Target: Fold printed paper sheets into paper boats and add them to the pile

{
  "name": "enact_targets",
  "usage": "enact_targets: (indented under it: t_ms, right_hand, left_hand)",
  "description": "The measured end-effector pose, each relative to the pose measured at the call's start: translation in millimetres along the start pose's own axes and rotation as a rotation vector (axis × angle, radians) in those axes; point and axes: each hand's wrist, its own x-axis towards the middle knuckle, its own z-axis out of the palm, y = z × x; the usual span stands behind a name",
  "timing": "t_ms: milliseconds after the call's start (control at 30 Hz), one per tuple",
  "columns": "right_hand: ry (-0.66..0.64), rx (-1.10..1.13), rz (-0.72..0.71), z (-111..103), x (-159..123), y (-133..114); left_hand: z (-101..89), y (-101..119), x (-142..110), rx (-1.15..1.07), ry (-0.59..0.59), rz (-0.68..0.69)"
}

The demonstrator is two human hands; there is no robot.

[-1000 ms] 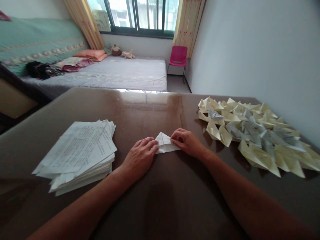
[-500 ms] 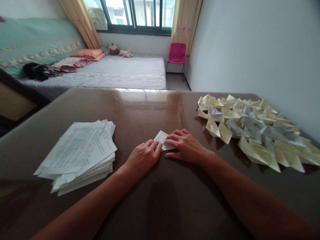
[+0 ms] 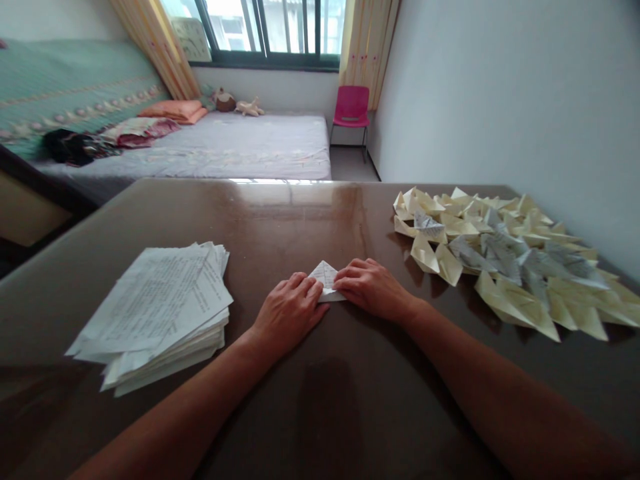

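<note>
A small folded sheet of paper with writing on it lies on the brown table, its peak pointing away from me. My left hand presses on its left side, with the fingers bent together over the edge. On the opposite side my right hand grips the right corner between fingers and thumb. Both hands cover the paper's outer corners, so those folds are hidden. The middle and a strip of the lower edge show between the fingertips.
At the left lies a loose stack of written paper sheets. Several folded paper boats, cream and white, crowd the table's right side by the wall. Past the table are a bed and a pink chair.
The right fingers have drawn in around the paper's right corner, and the thumb has closed up. More of the paper's middle shows. The left thumb has come away from the fingers a little.
</note>
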Motion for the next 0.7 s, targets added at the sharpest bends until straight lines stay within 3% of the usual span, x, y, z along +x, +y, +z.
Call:
enact_targets:
  t_ms: [133, 300, 467, 567, 700]
  right_hand:
    - [0.017, 0.16, -0.004, 1, -1, 5]
    - [0.05, 0.325, 0.013, 4, -3, 16]
    - [0.049, 0.429, 0.141, 6, -2, 21]
    - [0.043, 0.432, 0.275, 5, 1, 17]
    - [0.036, 0.251, 0.344, 7, 6, 6]
  left_hand:
    - [1.3, -1, 2, 0.001, -0.055, -0.001]
    - [0.3, -6, -2, -0.036, -0.043, -0.029]
    - [6.2, -18, -2, -0.204, 0.004, -0.094]
    - [12.4, -27, 1, -0.309, 0.036, -0.182]
    - [16.1, -30, 5, -0.327, 0.017, -0.286]
